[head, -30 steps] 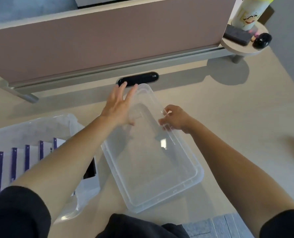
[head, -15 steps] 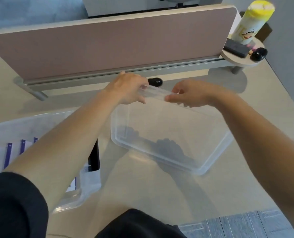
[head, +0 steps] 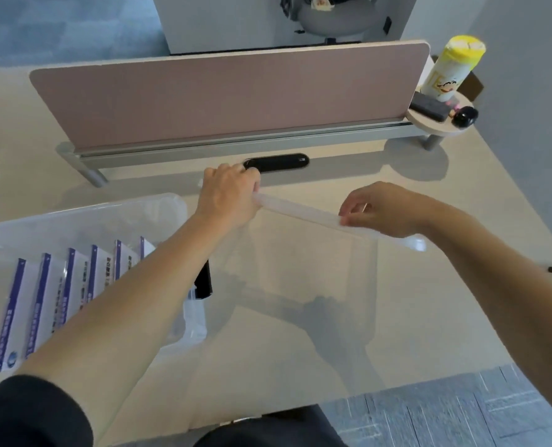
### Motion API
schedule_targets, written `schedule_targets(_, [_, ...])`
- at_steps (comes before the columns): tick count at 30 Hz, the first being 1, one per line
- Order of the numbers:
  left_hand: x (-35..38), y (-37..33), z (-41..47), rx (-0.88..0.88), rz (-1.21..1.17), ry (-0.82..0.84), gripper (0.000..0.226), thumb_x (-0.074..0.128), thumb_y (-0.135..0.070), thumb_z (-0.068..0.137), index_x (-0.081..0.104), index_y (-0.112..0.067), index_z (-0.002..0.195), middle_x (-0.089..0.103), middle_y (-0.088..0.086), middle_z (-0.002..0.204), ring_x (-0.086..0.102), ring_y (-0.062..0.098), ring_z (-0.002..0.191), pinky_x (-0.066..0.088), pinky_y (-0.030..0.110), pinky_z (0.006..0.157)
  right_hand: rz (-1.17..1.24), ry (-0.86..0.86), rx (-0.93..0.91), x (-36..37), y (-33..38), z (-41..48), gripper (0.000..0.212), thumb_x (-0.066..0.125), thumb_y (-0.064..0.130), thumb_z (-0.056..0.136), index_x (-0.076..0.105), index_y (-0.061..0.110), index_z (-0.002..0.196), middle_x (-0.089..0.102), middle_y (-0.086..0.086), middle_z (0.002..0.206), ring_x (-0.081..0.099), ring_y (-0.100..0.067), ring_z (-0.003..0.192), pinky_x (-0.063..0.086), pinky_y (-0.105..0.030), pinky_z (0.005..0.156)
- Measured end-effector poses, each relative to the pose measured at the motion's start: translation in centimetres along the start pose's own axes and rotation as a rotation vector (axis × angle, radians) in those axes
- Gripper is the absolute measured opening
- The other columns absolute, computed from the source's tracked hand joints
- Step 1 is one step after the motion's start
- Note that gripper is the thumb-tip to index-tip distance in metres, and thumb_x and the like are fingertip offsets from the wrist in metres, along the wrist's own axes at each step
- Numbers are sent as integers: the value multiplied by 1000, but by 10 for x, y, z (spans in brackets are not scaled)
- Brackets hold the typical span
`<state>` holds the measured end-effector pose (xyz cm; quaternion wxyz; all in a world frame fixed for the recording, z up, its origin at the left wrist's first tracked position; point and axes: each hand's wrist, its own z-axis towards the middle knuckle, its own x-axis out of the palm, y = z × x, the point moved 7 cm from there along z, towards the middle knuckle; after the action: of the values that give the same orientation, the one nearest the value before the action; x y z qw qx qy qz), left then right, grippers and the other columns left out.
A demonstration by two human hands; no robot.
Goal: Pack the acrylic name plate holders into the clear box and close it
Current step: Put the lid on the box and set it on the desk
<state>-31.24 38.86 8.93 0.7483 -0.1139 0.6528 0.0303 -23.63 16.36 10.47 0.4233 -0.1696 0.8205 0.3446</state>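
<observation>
I hold the clear plastic lid [head: 300, 210] up off the desk by its upper rim, and its see-through panel hangs toward me. My left hand [head: 227, 196] grips the rim's left end. My right hand [head: 381, 209] pinches the rim near its right end. The clear box [head: 113, 209] stands open on the desk at the left, under my left forearm. Inside it, several acrylic name plate holders [head: 42, 295] with blue-striped inserts stand in a row.
A black bar-shaped object [head: 203, 282] lies by the box's right wall. A pink divider panel [head: 229, 98] and a black oval cable port [head: 281, 162] run along the desk's back. A round side shelf [head: 439, 127] carries a yellow-capped bottle [head: 452, 69]. The desk's front edge meets grey carpet [head: 461, 414].
The lid lay flat on the desk a second ago. Both hands took its far rim and raised it upright, moving it up and right. The view has tilted up, showing more of the box.
</observation>
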Motion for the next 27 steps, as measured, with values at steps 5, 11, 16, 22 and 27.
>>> schedule_targets(5, [27,-9,-51,126,104,249,51,55,-42,88,47,-29,137,59,5,123,56,32,109,45,40,83,41,53,173,57,-6,-32,41,70,58,81,60,36,114,60,14,98,58,-13,92,44,-30,82])
schedule_targets(11, [58,-30,-105,180,105,339,37,50,-49,92,59,-18,111,54,9,107,56,29,96,39,37,66,-26,-50,498,88,-53,-60,66,42,77,85,54,34,135,45,-11,144,38,-36,134,34,-49,109])
schedule_targets(16, [75,-50,-124,155,106,317,46,53,-52,88,58,-14,112,51,7,106,54,26,89,41,37,66,343,-80,752,115,-125,-67,65,45,64,93,42,24,145,50,-7,142,45,-31,130,45,-48,99])
schedule_targets(22, [105,-51,-133,-72,-40,573,93,61,-81,63,43,-32,140,33,5,138,29,30,129,30,43,109,573,-236,740,117,-177,-31,35,44,29,100,54,-3,113,68,-23,95,63,-33,60,53,-35,60])
schedule_targets(27, [138,-24,-125,-626,-367,679,104,61,-80,67,13,-42,151,7,11,154,15,36,142,27,45,112,484,-231,705,107,-211,-21,39,43,33,102,54,8,131,64,-16,98,65,-32,61,57,-39,69])
